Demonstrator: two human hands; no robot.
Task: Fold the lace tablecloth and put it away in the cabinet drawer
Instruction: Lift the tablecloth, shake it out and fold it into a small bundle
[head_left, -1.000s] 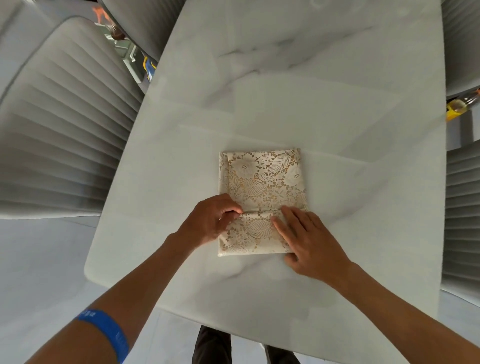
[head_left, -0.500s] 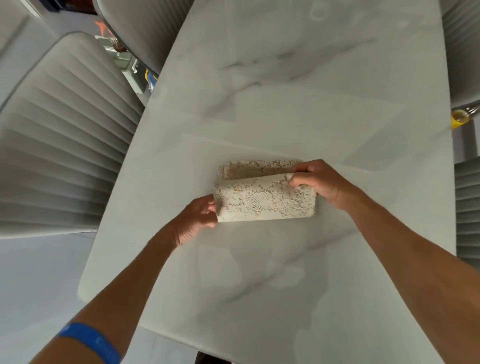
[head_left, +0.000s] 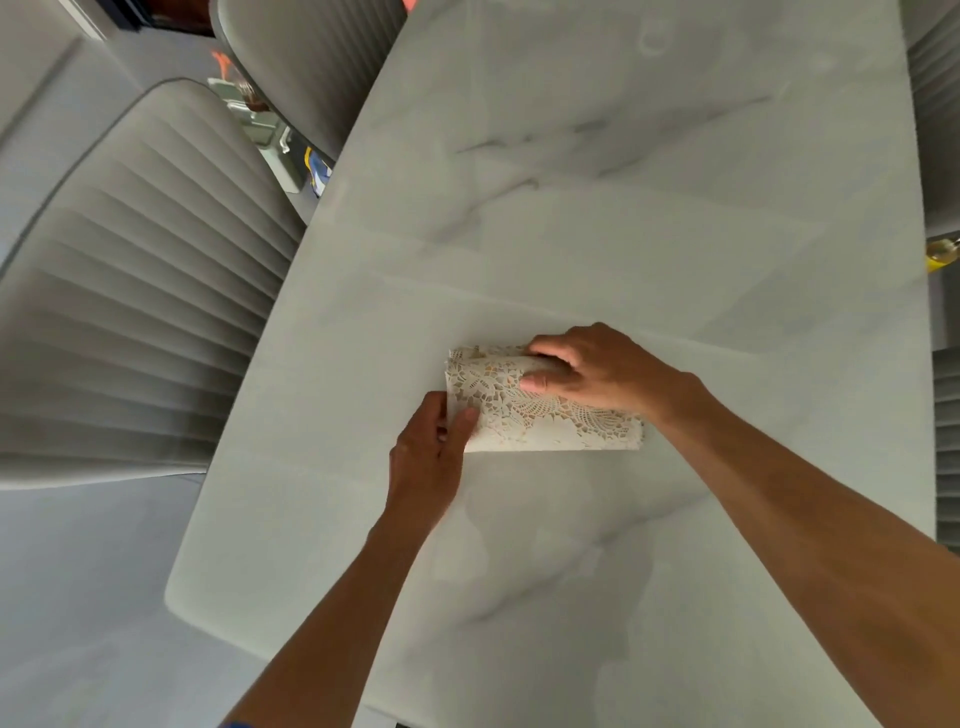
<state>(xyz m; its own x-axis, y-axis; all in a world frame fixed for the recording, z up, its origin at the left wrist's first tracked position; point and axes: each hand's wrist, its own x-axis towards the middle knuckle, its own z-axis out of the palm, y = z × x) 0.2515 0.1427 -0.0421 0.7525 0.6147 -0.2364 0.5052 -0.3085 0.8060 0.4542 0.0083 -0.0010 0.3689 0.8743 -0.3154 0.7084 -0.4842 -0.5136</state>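
Observation:
The lace tablecloth (head_left: 550, 421), cream with a leaf pattern, lies folded into a small thick rectangle on the white marble table (head_left: 597, 208). My left hand (head_left: 428, 457) is at the cloth's left end, its thumb on top of the lace and its fingers at the edge. My right hand (head_left: 597, 371) lies over the far long edge, fingers curled round the fold and thumb pressing on the top layer. No cabinet or drawer is in view.
Grey ribbed chairs stand along the left side (head_left: 130, 291), at the far left corner (head_left: 306, 57) and at the right edge (head_left: 945, 441). A small yellow object (head_left: 941, 254) shows past the table's right edge. The table's near left corner (head_left: 179, 597) is rounded.
The near half of the cloth was lifted and folded over onto the far half, halving its depth. My right hand has slid left along the far edge; my left hand stays at the left end.

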